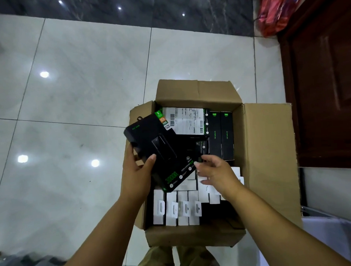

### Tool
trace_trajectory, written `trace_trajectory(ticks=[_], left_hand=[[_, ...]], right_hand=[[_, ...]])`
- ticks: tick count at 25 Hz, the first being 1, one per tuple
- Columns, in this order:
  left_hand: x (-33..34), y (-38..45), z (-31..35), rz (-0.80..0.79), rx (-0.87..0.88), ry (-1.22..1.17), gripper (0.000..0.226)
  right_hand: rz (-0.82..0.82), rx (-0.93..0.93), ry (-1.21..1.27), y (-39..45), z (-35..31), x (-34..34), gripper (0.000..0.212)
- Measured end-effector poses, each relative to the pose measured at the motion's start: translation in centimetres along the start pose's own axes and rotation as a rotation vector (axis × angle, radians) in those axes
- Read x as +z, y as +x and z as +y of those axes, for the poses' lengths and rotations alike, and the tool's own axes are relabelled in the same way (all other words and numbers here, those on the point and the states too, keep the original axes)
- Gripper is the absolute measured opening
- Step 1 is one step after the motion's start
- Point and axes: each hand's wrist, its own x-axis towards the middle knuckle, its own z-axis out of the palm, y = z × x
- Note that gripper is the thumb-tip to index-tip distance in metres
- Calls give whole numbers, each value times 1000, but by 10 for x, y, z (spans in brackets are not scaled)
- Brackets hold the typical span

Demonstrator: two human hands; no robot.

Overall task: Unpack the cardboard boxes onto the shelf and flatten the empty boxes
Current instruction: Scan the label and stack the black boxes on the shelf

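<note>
An open cardboard box (268,149) stands on the tiled floor in front of me, flaps spread. Inside stand several white product boxes (175,209) at the near side and several black ones (221,135) at the far side. My left hand (138,170) grips a black power-bank package (150,138) above the box's left edge, thumb on its face. A second black package with green print (178,173) lies under it. My right hand (214,171) hovers over the box, fingers loosely bent, fingertips touching that second package's edge.
A dark wooden door (325,86) stands at the right. A red bag (276,11) hangs at the top right. A pale surface with a metal edge (325,226) sits at the lower right. Dark marble strip (125,10) borders the glossy white tiles (68,97).
</note>
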Motion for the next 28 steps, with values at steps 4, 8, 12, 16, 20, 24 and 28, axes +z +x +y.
trace_trajectory(ticks=[4, 8, 12, 16, 20, 24, 28], left_hand=[[-6, 15, -7, 75, -10, 46, 54], [-7, 34, -21, 110, -8, 64, 49], [-5, 52, -40, 90, 37, 149, 41], [-5, 60, -49, 81, 39, 163, 46], [-2, 59, -48, 90, 38, 158, 49], [-2, 56, -46, 101, 31, 137, 52], [-4, 52, -42, 90, 0, 90, 53]], right_hand=[[103, -20, -67, 35, 2, -6, 44], [232, -30, -86, 74, -1, -12, 48], [321, -77, -245, 112, -6, -17, 61], [372, -50, -454, 139, -15, -17, 76], [302, -9, -468, 155, -20, -11, 79], [345, -55, -261, 158, -22, -12, 59], [379, -157, -169, 148, -22, -13, 37]])
